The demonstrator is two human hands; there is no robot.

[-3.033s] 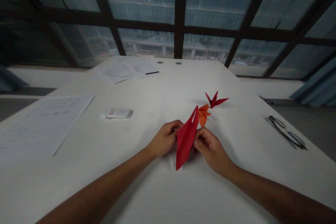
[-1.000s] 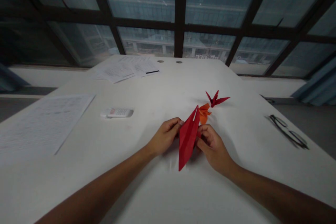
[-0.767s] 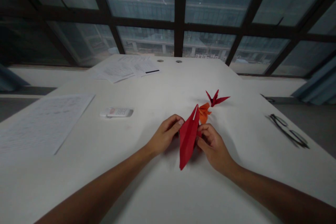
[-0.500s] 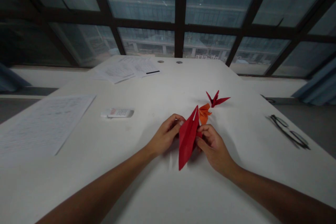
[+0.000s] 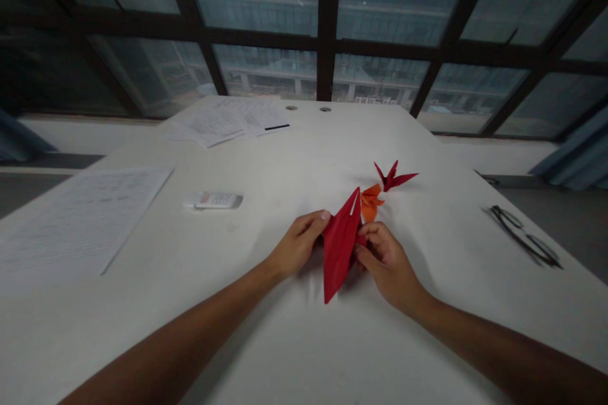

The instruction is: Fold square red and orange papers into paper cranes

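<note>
A folded sheet of red origami paper (image 5: pixel 340 250), long and pointed at both ends, is held up off the table between my hands. My left hand (image 5: pixel 300 239) pinches its left edge, thumb on top and the other fingers hidden behind. On the opposite side, my right hand (image 5: pixel 387 264) grips the right edge between thumb and fingers. Just beyond the paper sits a small orange origami figure (image 5: pixel 371 204), partly covered by the red tip. Behind that stands a red origami crane (image 5: pixel 393 177) with pointed ends raised.
Black-framed glasses (image 5: pixel 525 237) lie near the right edge of the white table (image 5: pixel 285 164). To the left are a white and grey remote-like object (image 5: pixel 217 200) and a written sheet (image 5: pixel 90 221). More papers (image 5: pixel 228 120) with a black pen (image 5: pixel 277 127) lie at the back, before the windows.
My left thumb has straightened and now presses along the red paper's left edge, where the fingers were curled before. The right hand keeps its grip. The view has shifted slightly.
</note>
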